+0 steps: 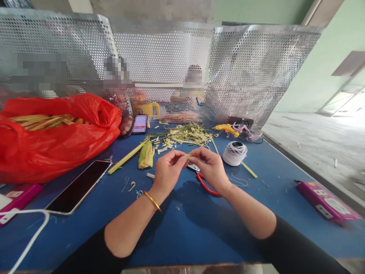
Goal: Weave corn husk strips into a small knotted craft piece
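Both hands meet above the middle of the blue table (171,243). My left hand (169,169), with a gold bangle at the wrist, pinches a small pale green plant piece (188,155). From the other side my right hand (209,165) pinches the same piece; fingers hide most of it. Under the right hand lie red-handled scissors (203,184), partly covered. A spool of white string (234,153) stands to the right. Left of my hands are a green husk piece (146,155) and a long pale green stalk (125,158). Green peelings (186,135) lie heaped beyond the hands.
A red plastic bag (71,148) of stalks fills the left side. A phone (80,186), white cable (34,236) and upright phone (140,124) are nearby. At right are a yellow tool (227,129), clear glasses (251,133) and a magenta box (327,201). A perforated metal screen (165,49) stands behind.
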Tool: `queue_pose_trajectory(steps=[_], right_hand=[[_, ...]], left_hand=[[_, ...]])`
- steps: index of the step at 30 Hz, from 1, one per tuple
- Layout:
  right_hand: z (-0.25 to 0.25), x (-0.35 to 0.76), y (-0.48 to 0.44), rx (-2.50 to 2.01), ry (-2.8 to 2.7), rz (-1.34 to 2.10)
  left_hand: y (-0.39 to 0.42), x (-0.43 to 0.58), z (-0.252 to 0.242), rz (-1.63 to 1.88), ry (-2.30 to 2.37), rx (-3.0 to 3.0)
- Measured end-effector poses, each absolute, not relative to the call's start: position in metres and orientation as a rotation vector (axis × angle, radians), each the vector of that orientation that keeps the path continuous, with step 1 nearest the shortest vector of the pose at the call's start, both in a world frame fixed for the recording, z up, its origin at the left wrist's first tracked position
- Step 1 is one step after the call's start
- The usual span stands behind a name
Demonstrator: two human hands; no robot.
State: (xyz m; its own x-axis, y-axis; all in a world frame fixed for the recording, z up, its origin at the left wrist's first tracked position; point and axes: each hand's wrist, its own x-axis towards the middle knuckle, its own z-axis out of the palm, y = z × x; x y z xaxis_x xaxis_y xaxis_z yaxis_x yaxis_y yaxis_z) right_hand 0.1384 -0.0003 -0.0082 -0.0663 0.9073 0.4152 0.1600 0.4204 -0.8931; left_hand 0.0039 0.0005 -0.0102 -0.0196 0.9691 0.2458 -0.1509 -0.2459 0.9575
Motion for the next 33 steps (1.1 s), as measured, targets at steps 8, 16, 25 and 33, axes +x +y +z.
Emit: queue_pose_trajectory(steps=[8, 16, 25, 33], right_hand=[[-0.007, 0.139, 0.000, -1.064, -1.516, 0.760], [-0.007, 0.137, 0.003, -1.035, -1.507, 1.078], [-0.011, 0.137, 0.004, -1.060, -1.394, 1.082], [-0.011, 0.137, 0.006, -1.140, -1.521, 1.043]], left_hand=[[-0.002, 0.006, -0.012, 1.430, 1.016, 1.299], [0.001, 0.006, -0.006, 1.417, 1.038, 1.044], [0.000, 0.008, -0.009, 1.320, 1.038, 0.838], [-0.001, 0.011, -0.015, 1.400, 1.036, 0.706]])
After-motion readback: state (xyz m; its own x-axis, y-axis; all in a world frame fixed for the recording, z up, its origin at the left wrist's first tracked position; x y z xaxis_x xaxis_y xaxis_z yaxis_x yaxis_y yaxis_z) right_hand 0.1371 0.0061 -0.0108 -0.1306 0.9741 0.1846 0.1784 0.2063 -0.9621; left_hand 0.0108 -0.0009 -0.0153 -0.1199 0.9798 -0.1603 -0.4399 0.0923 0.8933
